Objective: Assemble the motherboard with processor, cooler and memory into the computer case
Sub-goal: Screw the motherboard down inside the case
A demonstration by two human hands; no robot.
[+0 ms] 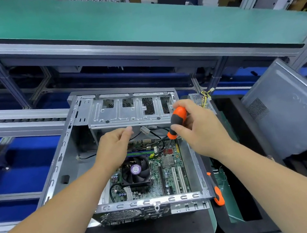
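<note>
An open metal computer case lies on a black mat. The green motherboard sits inside it, with a black cooler fan bearing a purple sticker and memory sticks behind the fan. My right hand grips an orange-and-black screwdriver, tip pointing down at the board's far right corner. My left hand hovers above the memory, its fingers loosely curled with fingertips together; whether they pinch something small is unclear. Black cables run between the two hands.
A second orange-handled tool lies to the right of the case. A grey case side panel leans at the right. A green conveyor shelf spans above. A power supply with yellow wires sits behind the case.
</note>
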